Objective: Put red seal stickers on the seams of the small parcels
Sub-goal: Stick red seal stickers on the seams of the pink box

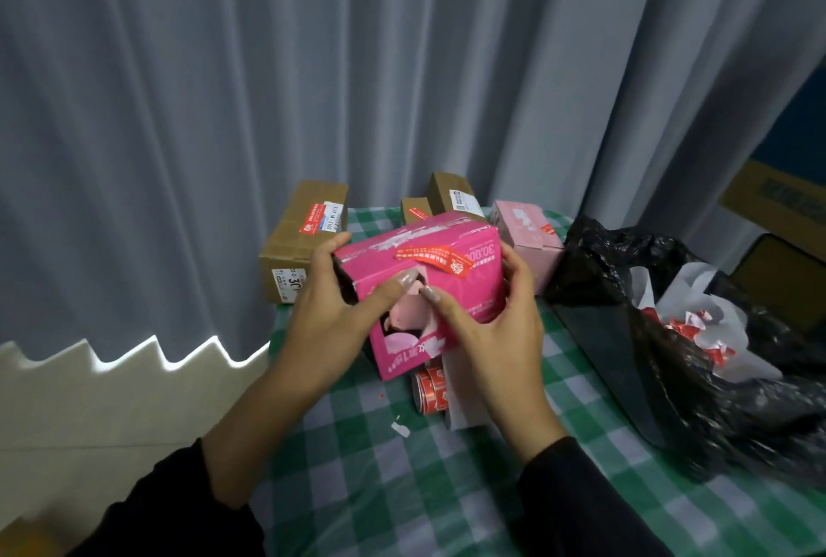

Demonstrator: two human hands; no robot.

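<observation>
I hold a bright pink parcel box (465,288) above the table, tilted toward me. My left hand (330,315) grips its left end, thumb on the near face. My right hand (496,328) grips the right end, thumb on the near face as well. A red seal sticker (431,259) lies along the box's upper edge, partly lifted and wrinkled. A roll of red stickers (431,391) with white backing paper sits on the cloth just under the box.
Brown cardboard parcels (304,239) (451,194) and a pale pink box (529,239), each bearing a red sticker, stand at the table's far side. A black rubbish bag (697,377) with backing scraps fills the right. Green checked cloth (402,489) covers the table; grey curtains hang behind.
</observation>
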